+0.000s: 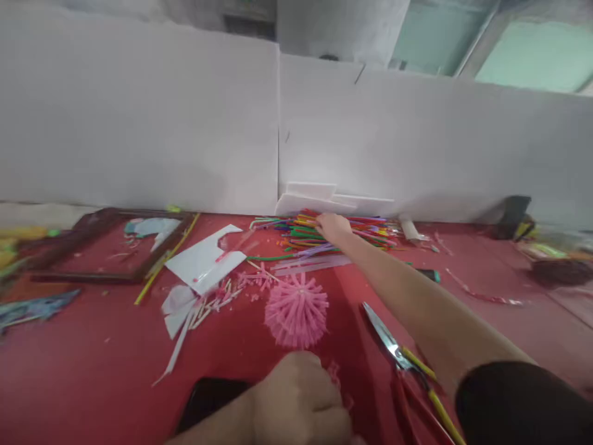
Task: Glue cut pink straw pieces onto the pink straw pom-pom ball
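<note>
Entry 1: I am logging the left hand (301, 402) nearest the lens, low at centre; it is curling into a tight fist over the red table (92, 358); pink scraps are showing at its right edge, but I cannot tell whether it is clasping anything.

Entry 2: a dark flat object (208, 398) is lying just beside that fist, on its left; I cannot tell what it is.

Entry 3: scissors (398, 355) with yellow and red handles are lying to the right of the fist, blades pointing away from me, close beside the right forearm.

Entry 4: a pink spiky ball (296, 312) is sitting on the table beyond the fist, apart from both hands.

Entry 5: a cut white sheet (204, 259) is lying to the left of the ball, with pale strips and pink offcuts scattered around it.

Entry 6: the right hand (332, 227) is reaching far forward, palm down, fingers resting on the heap of coloured straws (301, 233) near the back of the table; I cannot tell whether the fingers are gripping a straw or merely lying on the heap.

Entry 7: a dark wooden frame (106, 250) is lying at far left.

Entry 8: white foam sheets (319, 199) are leaning behind the straws, against the white partition (139, 123).
</note>
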`<state>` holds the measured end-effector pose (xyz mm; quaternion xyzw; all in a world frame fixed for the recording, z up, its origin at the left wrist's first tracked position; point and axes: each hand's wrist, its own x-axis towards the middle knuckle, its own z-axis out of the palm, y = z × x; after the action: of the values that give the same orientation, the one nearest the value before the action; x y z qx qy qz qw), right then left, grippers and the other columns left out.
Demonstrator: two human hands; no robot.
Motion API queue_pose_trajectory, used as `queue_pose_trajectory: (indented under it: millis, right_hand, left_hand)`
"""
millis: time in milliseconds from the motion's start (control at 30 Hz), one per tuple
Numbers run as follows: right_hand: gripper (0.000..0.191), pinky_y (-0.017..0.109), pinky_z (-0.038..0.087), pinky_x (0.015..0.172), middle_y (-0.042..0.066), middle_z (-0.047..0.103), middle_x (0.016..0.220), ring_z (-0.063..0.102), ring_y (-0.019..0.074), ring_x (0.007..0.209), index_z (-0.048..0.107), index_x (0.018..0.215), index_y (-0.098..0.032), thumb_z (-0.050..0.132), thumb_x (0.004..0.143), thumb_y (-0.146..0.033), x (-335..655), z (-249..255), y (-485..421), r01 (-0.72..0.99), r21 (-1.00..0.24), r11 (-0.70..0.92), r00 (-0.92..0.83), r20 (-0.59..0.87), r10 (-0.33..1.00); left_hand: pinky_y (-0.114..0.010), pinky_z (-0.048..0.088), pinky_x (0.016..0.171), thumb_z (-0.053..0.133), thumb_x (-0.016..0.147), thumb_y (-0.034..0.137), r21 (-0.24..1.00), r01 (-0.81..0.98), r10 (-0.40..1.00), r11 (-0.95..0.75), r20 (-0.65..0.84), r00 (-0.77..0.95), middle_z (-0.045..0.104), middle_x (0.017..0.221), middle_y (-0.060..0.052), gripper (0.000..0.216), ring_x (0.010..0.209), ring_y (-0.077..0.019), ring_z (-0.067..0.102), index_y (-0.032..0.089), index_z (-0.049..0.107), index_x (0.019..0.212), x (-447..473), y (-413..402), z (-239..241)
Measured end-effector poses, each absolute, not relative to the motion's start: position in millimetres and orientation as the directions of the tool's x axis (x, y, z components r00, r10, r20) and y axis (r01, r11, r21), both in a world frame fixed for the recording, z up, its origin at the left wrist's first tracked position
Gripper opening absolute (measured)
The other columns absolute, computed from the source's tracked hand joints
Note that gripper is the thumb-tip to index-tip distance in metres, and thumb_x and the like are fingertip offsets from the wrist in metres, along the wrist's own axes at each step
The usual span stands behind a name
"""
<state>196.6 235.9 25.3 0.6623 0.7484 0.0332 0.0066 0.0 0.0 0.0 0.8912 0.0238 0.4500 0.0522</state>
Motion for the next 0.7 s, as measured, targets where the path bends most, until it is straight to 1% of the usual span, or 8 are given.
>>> queue_pose_trajectory:
  millis: [167, 333, 533, 700]
  right_hand:
    - [0.036, 0.043, 0.056, 0.09, 0.009, 0.061, 0.126, 0.063, 0.0214, 0.107, 0.058, 0.125, -0.018, 0.06, 0.095, -0.038, 195.9, 25.1, 239.4, 0.996, 0.047, 0.073, -0.077, 0.081, 0.994]
    - [0.036, 0.043, 0.056, 0.09, 0.009, 0.061, 0.125, 0.063, 0.0211, 0.106, 0.058, 0.125, -0.018, 0.059, 0.095, -0.038, 198.9, 23.1, 241.2, 0.999, 0.021, 0.027, -0.03, 0.136, 0.99]
    - [0.035, 0.043, 0.056, 0.09, 0.009, 0.061, 0.126, 0.063, 0.0211, 0.107, 0.058, 0.124, -0.018, 0.059, 0.095, -0.038, 203.5, 25.0, 241.2, 0.998, 0.015, 0.06, -0.061, 0.137, 0.989]
    - [0.035, 0.043, 0.056, 0.09, 0.009, 0.061, 0.126, 0.063, 0.0211, 0.107, 0.058, 0.124, -0.018, 0.059, 0.095, -0.038, 199.9, 23.0, 239.5, 0.994, 0.027, 0.105, -0.108, 0.133, 0.985]
  left_hand:
    - [-0.031, 0.019, 0.047, 0.048, 0.1, 0.029, 0.095, 0.025, 0.09, -0.995, 0.777, 0.623, 0.042, 0.046, 0.004, 0.05, 0.042, -0.0102, 0.034, 0.018, 0.045, 0.051, -0.1, 0.3, -1.1]
    - [-0.031, 0.019, 0.046, 0.049, 0.1, 0.028, 0.088, 0.026, 0.085, -0.996, 0.768, 0.634, 0.043, 0.047, 0.004, 0.048, 0.043, -0.0106, 0.034, 0.018, 0.047, 0.053, 0.9, 0.2, -4.5]
    - [-0.031, 0.02, 0.045, 0.054, 0.097, 0.029, 0.089, 0.025, 0.084, -0.996, 0.768, 0.635, 0.043, 0.047, 0.005, 0.047, 0.042, -0.01, 0.034, 0.018, 0.046, 0.052, -0.5, 0.2, -3.6]
    - [-0.031, 0.019, 0.046, 0.053, 0.098, 0.029, 0.077, 0.037, 0.082, -0.996, 0.748, 0.659, 0.044, 0.047, 0.005, 0.046, 0.042, -0.0097, 0.036, 0.019, 0.047, 0.053, -1.0, 0.0, -6.4]
